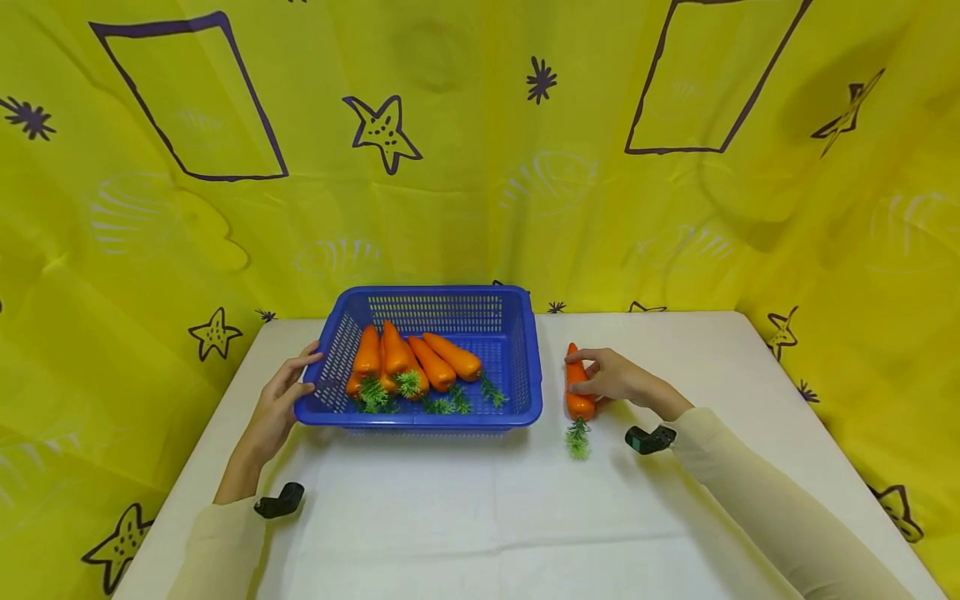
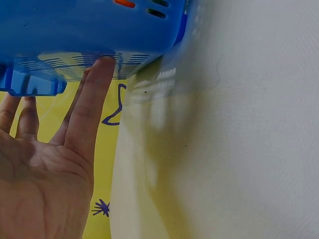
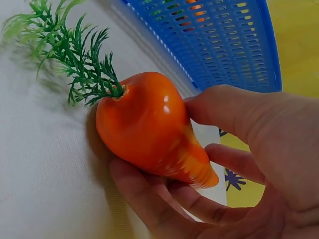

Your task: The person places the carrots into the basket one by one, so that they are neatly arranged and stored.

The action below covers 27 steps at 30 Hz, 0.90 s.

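My right hand (image 1: 611,377) pinches an orange carrot (image 1: 577,385) between thumb and fingers, just right of the basket. The carrot's pointed tip faces away and its green leafy top (image 1: 577,439) lies toward me. In the right wrist view, the thumb is on one side of the glossy carrot (image 3: 144,124) and the fingers curl along the other. At the blue basket (image 1: 416,419), my left hand (image 1: 277,410) touches the left side with mostly straight fingers. The left wrist view has a digit (image 2: 92,99) reaching up to the basket's wall (image 2: 99,25). Several carrots (image 1: 432,364) lie inside the basket.
A white cloth-covered table (image 1: 480,508) extends under everything. Yellow curtains (image 1: 465,217) with drawn stars and shells surround its back and sides. The basket stands near the table's back edge, left of the middle. Both wrists wear small black cameras (image 1: 279,501).
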Available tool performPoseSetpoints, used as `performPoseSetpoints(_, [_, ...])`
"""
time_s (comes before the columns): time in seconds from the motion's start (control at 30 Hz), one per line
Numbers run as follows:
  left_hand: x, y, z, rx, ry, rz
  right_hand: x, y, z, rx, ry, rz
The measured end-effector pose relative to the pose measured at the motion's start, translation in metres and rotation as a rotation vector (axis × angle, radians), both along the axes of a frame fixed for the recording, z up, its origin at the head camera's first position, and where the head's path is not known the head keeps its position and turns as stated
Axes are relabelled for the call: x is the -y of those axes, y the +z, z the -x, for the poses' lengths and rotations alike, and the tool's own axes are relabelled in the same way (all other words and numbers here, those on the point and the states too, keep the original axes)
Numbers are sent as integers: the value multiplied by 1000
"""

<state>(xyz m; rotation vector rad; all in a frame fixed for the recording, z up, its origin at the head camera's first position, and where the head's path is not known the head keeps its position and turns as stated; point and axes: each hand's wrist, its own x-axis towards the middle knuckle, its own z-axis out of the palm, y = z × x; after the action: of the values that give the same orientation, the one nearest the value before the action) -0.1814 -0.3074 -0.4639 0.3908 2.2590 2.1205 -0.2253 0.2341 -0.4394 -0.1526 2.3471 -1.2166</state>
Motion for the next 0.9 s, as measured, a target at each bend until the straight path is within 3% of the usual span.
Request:
performPoseSetpoints(0.5, [-1, 3, -2, 8, -5, -3, -5, 4, -2, -27, 26, 23])
performPoseSetpoints(0.9, [0, 1, -3, -9, -22, -23, -22, 29, -7, -75, 103, 122])
